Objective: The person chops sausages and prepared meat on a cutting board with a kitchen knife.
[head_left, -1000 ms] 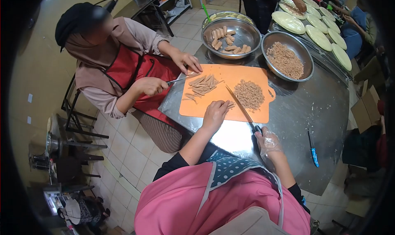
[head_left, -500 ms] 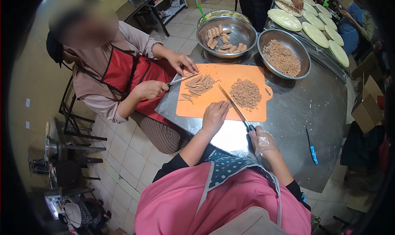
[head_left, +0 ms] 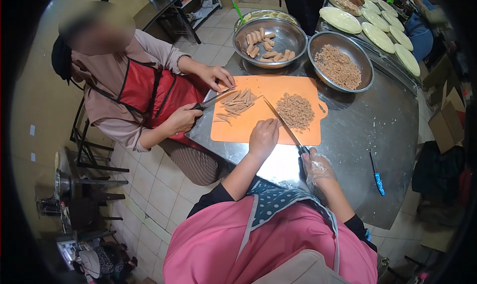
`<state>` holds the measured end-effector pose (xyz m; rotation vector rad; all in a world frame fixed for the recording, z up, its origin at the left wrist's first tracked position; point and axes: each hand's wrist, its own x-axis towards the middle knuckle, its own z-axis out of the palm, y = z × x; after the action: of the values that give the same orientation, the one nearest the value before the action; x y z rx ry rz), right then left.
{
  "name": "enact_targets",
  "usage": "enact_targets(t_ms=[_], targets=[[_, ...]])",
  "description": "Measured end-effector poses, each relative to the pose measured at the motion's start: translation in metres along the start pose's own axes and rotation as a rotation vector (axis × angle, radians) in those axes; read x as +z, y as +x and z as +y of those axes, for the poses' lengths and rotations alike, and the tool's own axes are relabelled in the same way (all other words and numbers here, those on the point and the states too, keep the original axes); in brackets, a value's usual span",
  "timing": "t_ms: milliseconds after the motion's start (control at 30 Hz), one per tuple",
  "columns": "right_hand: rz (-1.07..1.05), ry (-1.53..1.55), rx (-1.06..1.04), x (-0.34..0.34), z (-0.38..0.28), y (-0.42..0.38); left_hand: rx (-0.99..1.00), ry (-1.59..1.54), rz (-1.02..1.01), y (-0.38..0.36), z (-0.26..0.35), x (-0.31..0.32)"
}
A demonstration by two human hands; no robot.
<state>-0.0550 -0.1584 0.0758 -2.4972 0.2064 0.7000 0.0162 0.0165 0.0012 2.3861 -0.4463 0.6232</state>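
Observation:
My right hand, in a clear plastic glove, is wrapped round the black handle of a knife. The blade lies slanting over the orange cutting board, beside a heap of finely chopped brown food. My left hand is bare, its fingers pressed together near the blade's left side; what they hold, if anything, is hidden. Left of the blade lie thin brown strips. At the board's left edge a co-worker's hands hold another knife.
Behind the board stand a metal bowl of brown pieces and a metal bowl of chopped food. A blue-handled knife lies on the metal table at right. Several pale oval plates stand at the upper right.
The co-worker's knife hand has moved slightly down and left. My hands keep nearly the same places at the knife. The whole view has shifted a little.

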Motion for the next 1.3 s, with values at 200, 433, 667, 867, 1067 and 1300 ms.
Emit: enact_targets(t_ms=[200,433,667,867,1067,1300], targets=[[-0.004,-0.045,0.013,0.002,-0.007,-0.001,0.004,0.004,0.002,0.002,-0.002,0.004],[0.075,-0.148,-0.031,0.007,-0.004,-0.012,0.002,-0.005,-0.061,0.0,-0.005,0.006],[0.138,-0.173,-0.085,0.031,0.007,-0.002,-0.04,-0.006,-0.111,-0.001,-0.004,0.007],[0.119,-0.056,-0.126,0.02,0.004,0.011,-0.029,-0.066,-0.001,0.0,-0.003,0.009],[0.067,-0.13,-0.071,0.023,0.003,-0.004,-0.045,0.024,-0.089,-0.003,-0.004,0.01],[0.069,-0.073,-0.098,0.018,0.003,0.005,-0.049,-0.05,0.006,-0.004,-0.006,0.009]])
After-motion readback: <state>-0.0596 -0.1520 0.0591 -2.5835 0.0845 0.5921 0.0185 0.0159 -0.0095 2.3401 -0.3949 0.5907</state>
